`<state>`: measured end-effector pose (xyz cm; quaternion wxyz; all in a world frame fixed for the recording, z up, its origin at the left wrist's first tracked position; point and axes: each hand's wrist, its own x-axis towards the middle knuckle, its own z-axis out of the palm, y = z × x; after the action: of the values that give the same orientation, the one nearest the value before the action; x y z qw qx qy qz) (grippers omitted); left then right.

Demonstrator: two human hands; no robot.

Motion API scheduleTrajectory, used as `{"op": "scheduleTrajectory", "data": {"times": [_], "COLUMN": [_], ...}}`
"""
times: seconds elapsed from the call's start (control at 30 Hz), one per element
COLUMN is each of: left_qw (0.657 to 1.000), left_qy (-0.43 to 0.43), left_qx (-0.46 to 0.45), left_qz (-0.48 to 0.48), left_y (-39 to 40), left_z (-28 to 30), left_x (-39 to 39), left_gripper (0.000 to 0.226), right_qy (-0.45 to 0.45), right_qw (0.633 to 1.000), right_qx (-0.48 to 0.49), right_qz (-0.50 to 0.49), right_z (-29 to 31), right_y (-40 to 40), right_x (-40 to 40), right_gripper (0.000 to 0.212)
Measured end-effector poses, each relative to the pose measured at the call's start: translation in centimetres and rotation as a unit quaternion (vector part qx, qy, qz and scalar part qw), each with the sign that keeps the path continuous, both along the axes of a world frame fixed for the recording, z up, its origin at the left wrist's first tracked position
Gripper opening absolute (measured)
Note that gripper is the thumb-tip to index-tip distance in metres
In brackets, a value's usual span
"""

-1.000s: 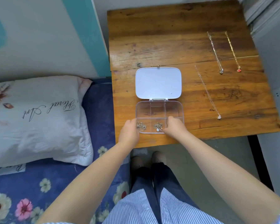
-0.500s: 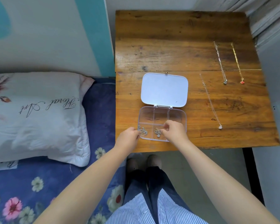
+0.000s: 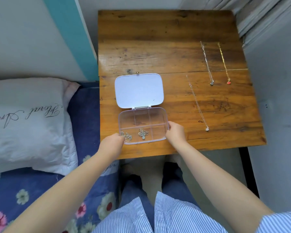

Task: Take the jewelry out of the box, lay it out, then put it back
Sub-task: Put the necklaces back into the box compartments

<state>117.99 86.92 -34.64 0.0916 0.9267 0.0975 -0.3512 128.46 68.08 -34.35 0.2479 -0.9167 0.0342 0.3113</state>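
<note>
The right hand (image 3: 175, 132) has come out of the clear box (image 3: 142, 126): a second ago its fingers were over the near middle compartment, on the coiled chain (image 3: 143, 133) there, and now it sits at the box's 3 o'clock edge, fingers curled against the outer wall, leaving that chain uncovered. The left hand (image 3: 113, 142) has shifted a little, from the box's near-left rim to its 7 o'clock corner, its fingertips now at the other coiled chain (image 3: 126, 136) in the near-left compartment. The camera has also swung, so the wooden table (image 3: 166, 47) appears further to the right.
</note>
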Motion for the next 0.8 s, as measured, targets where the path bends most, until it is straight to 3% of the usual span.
{"op": "scheduleTrajectory", "data": {"times": [0.07,0.13,0.4,0.53,0.67,0.8], "left_qw": [0.998,0.997,0.980,0.972,0.968,0.978], "left_qy": [0.039,0.026,-0.176,-0.174,-0.180,-0.146], "left_qx": [0.044,0.068,-0.023,-0.057,-0.084,-0.074], "left_qz": [-0.010,-0.006,0.091,0.145,0.151,0.126], "left_y": [-0.9,-2.7,-16.2,-22.3,-26.0,-27.0], "left_z": [1.2,2.9,3.7,1.9,0.1,-2.0], "left_x": [1.4,3.6,21.2,27.8,31.7,33.2], "left_gripper": [0.025,0.023,0.025,0.029,0.032,0.042], "right_qy": [0.026,0.030,-0.067,-0.098,-0.088,-0.137], "right_qw": [0.999,0.996,0.989,0.982,0.974,0.967], "right_qx": [0.006,0.015,-0.018,-0.046,-0.054,-0.021], "right_qz": [0.042,0.083,0.130,0.157,0.199,0.214], "right_z": [0.4,1.1,2.6,1.4,-1.6,-4.0], "right_y": [-0.6,-2.2,-15.0,-19.9,-21.3,-21.7], "right_x": [1.1,3.2,21.4,27.7,29.3,29.5], "right_gripper": [0.029,0.035,0.029,0.034,0.044,0.032]}}
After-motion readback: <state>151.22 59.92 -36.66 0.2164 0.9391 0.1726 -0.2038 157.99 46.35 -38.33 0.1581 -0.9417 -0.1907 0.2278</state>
